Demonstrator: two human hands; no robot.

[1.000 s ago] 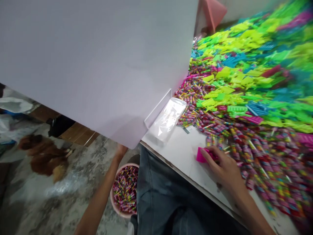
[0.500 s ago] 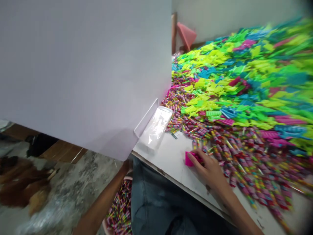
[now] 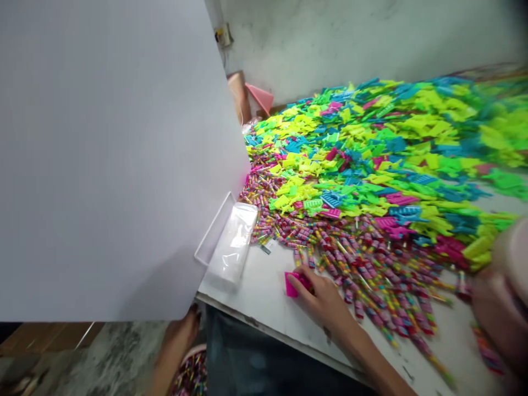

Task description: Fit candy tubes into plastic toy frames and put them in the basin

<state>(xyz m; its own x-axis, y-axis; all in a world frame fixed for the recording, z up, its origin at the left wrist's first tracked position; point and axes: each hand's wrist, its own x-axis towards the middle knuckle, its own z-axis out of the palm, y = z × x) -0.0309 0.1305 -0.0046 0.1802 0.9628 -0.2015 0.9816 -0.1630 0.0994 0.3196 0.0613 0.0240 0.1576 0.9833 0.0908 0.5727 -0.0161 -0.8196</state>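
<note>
My right hand (image 3: 319, 294) rests on the white tabletop (image 3: 268, 291), its fingers closed round a bright pink plastic piece (image 3: 291, 285); a flat square end sticks out past the thumb. My left hand (image 3: 185, 328) is low by the table's corner, at the lower edge of a large white panel (image 3: 115, 154). Its fingers are dark and mostly hidden there. Left of my right hand lies a stack of clear plastic bags (image 3: 234, 242) beside a thin white frame (image 3: 212, 228). Small candy-like wrapped tubes (image 3: 350, 258) are heaped just beyond my right hand.
A wide pile of yellow, green, blue and pink plastic pieces (image 3: 371, 148) covers the back of the table. A pink funnel-shaped thing (image 3: 260, 98) stands by the wall. At the right edge is a blurred pale pink round object (image 3: 505, 280). Below sits a tub of tubes (image 3: 192, 371).
The view has swung to the right, bringing the pale pink object into sight. My right hand keeps the pink piece at about the same spot on the table.
</note>
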